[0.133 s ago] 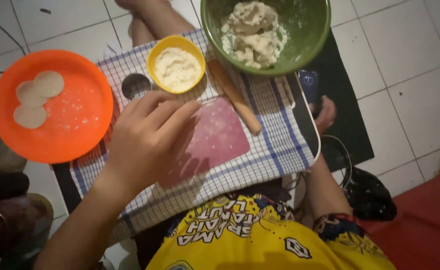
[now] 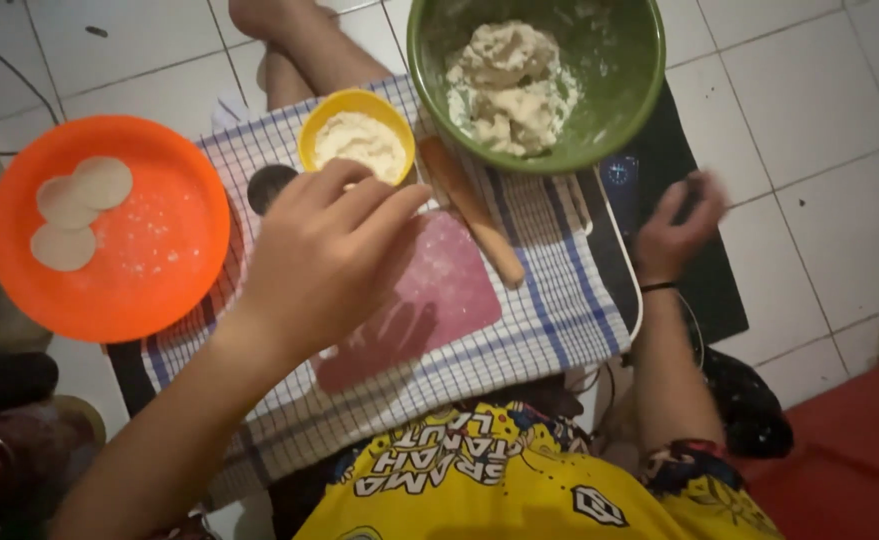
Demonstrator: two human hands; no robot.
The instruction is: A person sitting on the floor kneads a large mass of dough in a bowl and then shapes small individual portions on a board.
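My left hand (image 2: pixel 324 260) hovers over a pink mat (image 2: pixel 439 300) on a blue-checked cloth (image 2: pixel 549 290). Its fingers are bunched together, with the tips at the rim of a small yellow bowl of flour (image 2: pixel 357 140). A wooden rolling pin (image 2: pixel 471 212) lies just right of the hand. My right hand (image 2: pixel 674 232) is blurred, its fingers curled over a dark mat (image 2: pixel 704 280) beside the cloth, with nothing visible in it. A green bowl (image 2: pixel 619 60) at the top holds a lump of dough (image 2: pixel 504 85).
An orange plate (image 2: pixel 149 270) at the left carries three flat dough discs (image 2: pixel 79 205). A round dark cutter (image 2: pixel 269 185) lies on the cloth beside the yellow bowl. White floor tiles surround everything, bare legs show at the top, a dark bag lies at lower right.
My right hand has come up from behind the cloth's right edge and shows more fully, blurred by motion. My left hand's fingertips have edged towards the yellow bowl.
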